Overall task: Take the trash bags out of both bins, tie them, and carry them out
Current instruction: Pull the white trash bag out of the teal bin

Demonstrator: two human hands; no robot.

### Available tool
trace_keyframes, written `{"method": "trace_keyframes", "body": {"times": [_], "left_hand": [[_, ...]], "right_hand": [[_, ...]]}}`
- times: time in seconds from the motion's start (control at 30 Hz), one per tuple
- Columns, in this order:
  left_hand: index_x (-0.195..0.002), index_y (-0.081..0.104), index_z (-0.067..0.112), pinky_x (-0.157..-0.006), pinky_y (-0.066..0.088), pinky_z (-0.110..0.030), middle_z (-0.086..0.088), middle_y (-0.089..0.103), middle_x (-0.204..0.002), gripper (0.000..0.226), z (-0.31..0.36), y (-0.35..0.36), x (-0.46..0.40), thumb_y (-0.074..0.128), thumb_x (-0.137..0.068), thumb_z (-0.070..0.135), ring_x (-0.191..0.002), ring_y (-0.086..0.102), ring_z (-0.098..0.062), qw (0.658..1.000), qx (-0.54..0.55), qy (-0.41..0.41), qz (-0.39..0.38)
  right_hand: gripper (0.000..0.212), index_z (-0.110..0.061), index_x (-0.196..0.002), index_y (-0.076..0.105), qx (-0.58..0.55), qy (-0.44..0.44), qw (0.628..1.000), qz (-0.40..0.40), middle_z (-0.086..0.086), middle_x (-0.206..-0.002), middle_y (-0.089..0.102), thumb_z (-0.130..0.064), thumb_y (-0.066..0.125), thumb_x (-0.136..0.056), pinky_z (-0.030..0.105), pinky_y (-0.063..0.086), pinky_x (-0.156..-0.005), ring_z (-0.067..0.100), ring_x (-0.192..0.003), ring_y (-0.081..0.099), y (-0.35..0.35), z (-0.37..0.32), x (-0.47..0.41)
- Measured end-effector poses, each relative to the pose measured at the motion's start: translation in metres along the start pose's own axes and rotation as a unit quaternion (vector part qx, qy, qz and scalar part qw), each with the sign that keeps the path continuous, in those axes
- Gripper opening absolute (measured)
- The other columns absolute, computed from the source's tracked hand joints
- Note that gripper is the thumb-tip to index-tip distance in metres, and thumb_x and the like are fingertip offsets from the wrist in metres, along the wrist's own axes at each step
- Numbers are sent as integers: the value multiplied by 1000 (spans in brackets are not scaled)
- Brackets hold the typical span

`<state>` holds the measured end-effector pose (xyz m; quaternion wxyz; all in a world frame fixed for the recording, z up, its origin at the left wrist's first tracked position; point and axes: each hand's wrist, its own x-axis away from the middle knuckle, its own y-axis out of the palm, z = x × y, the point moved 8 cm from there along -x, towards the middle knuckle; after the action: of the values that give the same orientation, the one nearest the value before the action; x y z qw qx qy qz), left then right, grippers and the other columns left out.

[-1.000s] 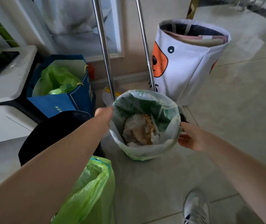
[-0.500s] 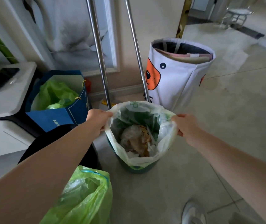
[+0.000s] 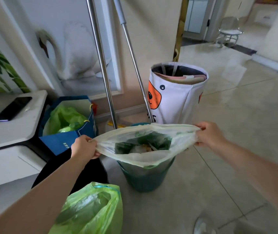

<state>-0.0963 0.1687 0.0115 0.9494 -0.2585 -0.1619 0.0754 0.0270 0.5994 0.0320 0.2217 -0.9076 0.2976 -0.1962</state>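
A translucent pale green trash bag (image 3: 143,157) with crumpled paper waste inside stands partly lifted out of a dark green bin (image 3: 143,179) on the floor. My left hand (image 3: 84,146) grips the bag's rim at its left end. My right hand (image 3: 208,135) grips the rim at its right end. Between the two hands the bag's mouth is stretched wide and flat above the bin. A second, bright green bag (image 3: 91,210) sits on the floor in front of a black bin (image 3: 91,173), under my left forearm.
Two metal poles (image 3: 101,65) lean on the wall behind the bin. A white fabric basket with an orange face (image 3: 177,97) stands behind right. A blue paper bag with green plastic (image 3: 67,132) and a white cabinet with a phone (image 3: 11,108) are left. Tiled floor stretches right; my shoe (image 3: 202,227) is below.
Both hands took hold of the bag's rim, pulled it off the bin's edge and raised it, stretching the mouth wide. The view tilted upward.
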Motion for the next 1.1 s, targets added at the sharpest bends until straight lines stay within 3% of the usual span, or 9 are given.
{"method": "trace_keyframes", "body": {"times": [0.1,0.2,0.3,0.4,0.47,0.63,0.8,1.0,1.1], "left_hand": [[-88,62,6,-53,61,-40,-22,69,-63,11,1,-6,9,51,-87,6,-50,68,-29,999,-37,20,-6],[-89,65,6,-48,60,-35,-22,70,-76,10,4,-2,13,56,-88,4,-58,69,-30,998,48,2,-37],[-82,64,9,-48,59,-31,-16,66,-81,12,22,7,18,57,-90,3,-65,67,-26,989,132,6,-60],[-77,62,13,-48,59,-30,-15,65,-81,16,46,6,21,59,-90,4,-67,66,-26,977,207,6,-44],[-78,63,12,-50,60,-30,-14,65,-82,13,66,-3,24,60,-89,5,-66,67,-28,971,237,15,-23],[-92,64,4,-50,59,-27,-18,66,-89,5,119,-36,41,62,-88,5,-63,68,-28,960,270,71,-12],[-82,64,11,-49,58,-24,-15,68,-89,7,156,-75,77,63,-89,8,-71,70,-28,956,268,114,-6],[-88,63,13,-57,61,-28,-8,68,-86,1,178,-119,124,65,-88,12,-69,70,-22,948,287,136,15],[-95,64,10,-55,61,-27,-9,68,-86,7,186,-136,145,64,-89,13,-69,70,-23,947,285,148,16]], "right_hand": [[27,-14,-76,61,26,51,997,-59,15,-65,60,6,45,-84,50,57,-57,33,-53,63,-1,23,8],[25,-5,-79,63,39,50,996,-58,15,-56,57,2,41,-88,35,53,-44,23,-35,56,-6,22,16],[19,2,-93,61,-49,18,998,-41,17,-66,59,3,42,-94,28,50,-33,22,-39,59,-7,-8,22],[21,3,-106,63,-155,-50,987,-5,22,-100,63,6,46,-94,31,59,-46,32,-66,66,-17,-54,26],[22,3,-106,65,-194,-87,977,18,19,-106,62,7,47,-93,31,61,-53,32,-73,66,-28,-84,32],[26,6,-112,64,-238,-148,959,43,13,-102,62,8,48,-92,23,60,-54,20,-75,65,-50,-139,51],[25,2,-109,67,-229,-179,954,76,13,-100,65,5,51,-90,26,62,-62,16,-77,68,-78,-171,79],[21,-4,-95,68,-235,-228,936,128,11,-91,62,7,51,-89,21,60,-57,28,-82,67,-125,-210,137],[23,-2,-100,68,-250,-243,927,140,5,-85,61,7,50,-89,21,60,-57,30,-83,68,-145,-221,160]]}}
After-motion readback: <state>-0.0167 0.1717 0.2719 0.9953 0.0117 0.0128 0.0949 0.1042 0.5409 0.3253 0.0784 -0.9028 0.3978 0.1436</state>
